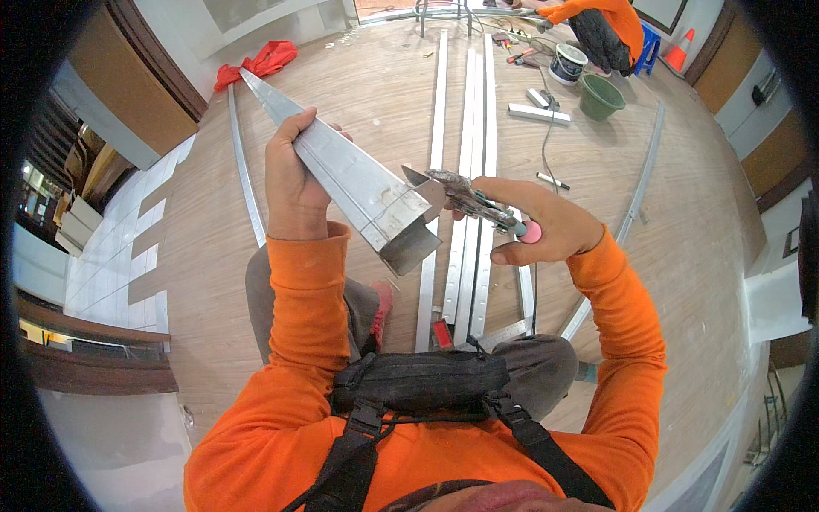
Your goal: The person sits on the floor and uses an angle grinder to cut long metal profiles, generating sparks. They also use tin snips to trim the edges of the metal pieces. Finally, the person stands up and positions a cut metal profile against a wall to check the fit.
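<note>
My left hand point(294, 175) is wrapped around a long silver metal channel point(350, 175), raised and slanting from the far left down toward my chest. Its near end shows cut or folded flaps of sheet metal. In my right hand point(550, 218) is a pair of tin snips point(465, 194) with worn, dirty jaws and a pink handle end. The snips' jaws are at the right side of the channel's near end, beside a bent flap. From this angle I cannot tell whether the blades touch the metal.
Several long metal profiles point(465, 171) lie on the wood-look floor ahead, beside a marker point(553, 180) and short offcuts point(539, 113). A green tub point(601, 96), a paint bucket point(567, 64) and a crouching person in orange point(627, 30) are farther right. A red cloth point(260, 64) lies far left.
</note>
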`<state>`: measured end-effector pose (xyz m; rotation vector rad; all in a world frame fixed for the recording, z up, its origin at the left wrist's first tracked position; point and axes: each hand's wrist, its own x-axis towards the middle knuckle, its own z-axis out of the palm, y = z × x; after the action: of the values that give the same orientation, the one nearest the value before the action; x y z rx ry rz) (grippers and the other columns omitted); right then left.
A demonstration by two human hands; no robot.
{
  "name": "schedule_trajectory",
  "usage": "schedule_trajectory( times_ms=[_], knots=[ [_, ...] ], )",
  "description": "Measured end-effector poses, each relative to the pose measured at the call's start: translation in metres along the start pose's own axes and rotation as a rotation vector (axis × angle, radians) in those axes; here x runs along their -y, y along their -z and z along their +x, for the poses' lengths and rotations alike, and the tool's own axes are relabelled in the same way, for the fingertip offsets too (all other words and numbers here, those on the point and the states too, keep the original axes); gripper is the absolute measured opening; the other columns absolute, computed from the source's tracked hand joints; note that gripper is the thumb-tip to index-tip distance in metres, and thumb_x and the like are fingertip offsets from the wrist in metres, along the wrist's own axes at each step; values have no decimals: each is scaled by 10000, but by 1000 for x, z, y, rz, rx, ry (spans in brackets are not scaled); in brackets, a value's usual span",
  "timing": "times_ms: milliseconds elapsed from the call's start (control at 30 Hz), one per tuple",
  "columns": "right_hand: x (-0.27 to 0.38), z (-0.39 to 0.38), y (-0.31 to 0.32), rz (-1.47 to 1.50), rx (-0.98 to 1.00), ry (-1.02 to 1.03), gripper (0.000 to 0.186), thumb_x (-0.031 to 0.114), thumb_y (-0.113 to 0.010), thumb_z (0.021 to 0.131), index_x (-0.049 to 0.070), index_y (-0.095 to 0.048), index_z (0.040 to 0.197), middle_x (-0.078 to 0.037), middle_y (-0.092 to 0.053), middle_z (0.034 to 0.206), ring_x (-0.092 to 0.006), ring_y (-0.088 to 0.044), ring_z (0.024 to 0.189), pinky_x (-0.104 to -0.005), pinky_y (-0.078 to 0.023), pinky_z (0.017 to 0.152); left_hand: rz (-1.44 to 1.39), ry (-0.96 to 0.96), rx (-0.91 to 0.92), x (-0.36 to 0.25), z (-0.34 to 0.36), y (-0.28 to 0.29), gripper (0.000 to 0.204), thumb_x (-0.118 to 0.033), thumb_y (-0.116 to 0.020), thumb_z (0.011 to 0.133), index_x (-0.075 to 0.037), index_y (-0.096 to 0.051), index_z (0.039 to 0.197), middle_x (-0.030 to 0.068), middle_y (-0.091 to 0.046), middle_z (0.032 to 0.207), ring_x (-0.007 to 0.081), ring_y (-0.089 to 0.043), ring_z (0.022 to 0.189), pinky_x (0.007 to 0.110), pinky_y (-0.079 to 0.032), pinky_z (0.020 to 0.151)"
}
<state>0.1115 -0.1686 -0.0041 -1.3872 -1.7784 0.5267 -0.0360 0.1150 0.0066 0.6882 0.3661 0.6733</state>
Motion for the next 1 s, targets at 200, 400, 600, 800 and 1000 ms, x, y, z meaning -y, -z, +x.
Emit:
schedule_trajectory(
  times_ms=[200, 400, 600, 800, 1000],
  knots=[
    [2, 6, 3, 54, 48, -118, 632, 112, -768, 741, 22, -538, 1323, -113, -660, 1129, -239, -629, 1049, -364, -494, 921, 28, -2, 1, -1, -3, -1, 267, -143, -649, 857, 33, -494, 983, 184, -618, 764, 289, -638, 669, 417, -562, 679],
    [-3, 2, 4, -55, -22, -29, 677, 143, -778, 717, 27, -534, 1338, -122, -647, 1077, -249, -621, 978, -368, -500, 882, 19, -6, 9, 2, -11, -9, 264, -88, -670, 848, 7, -453, 965, 144, -562, 785, 221, -586, 658, 331, -543, 618],
    [-3, 0, 6, -115, 1, -45, 696, 155, -784, 701, 26, -530, 1337, -122, -632, 1050, -262, -609, 924, -373, -502, 851, 38, -14, 12, 3, -2, 1, 254, -145, -650, 856, 27, -508, 978, 177, -621, 752, 287, -646, 672, 417, -566, 675],
    [-2, -1, 8, -151, -2, -71, 680, 137, -781, 697, 29, -536, 1323, -127, -625, 1044, -266, -611, 933, -376, -508, 857, 47, 2, -3, 2, -1, 6, 260, -145, -655, 853, 28, -508, 980, 179, -624, 754, 289, -649, 664, 423, -568, 665],
    [4, -1, 11, -222, -45, 70, 687, 144, -796, 706, 20, -529, 1327, -135, -622, 1094, -274, -607, 980, -374, -498, 890, 68, 7, -19, 5, -4, 3, 265, -137, -654, 853, 37, -509, 990, 178, -622, 748, 295, -653, 666, 423, -569, 660]
  ],
)
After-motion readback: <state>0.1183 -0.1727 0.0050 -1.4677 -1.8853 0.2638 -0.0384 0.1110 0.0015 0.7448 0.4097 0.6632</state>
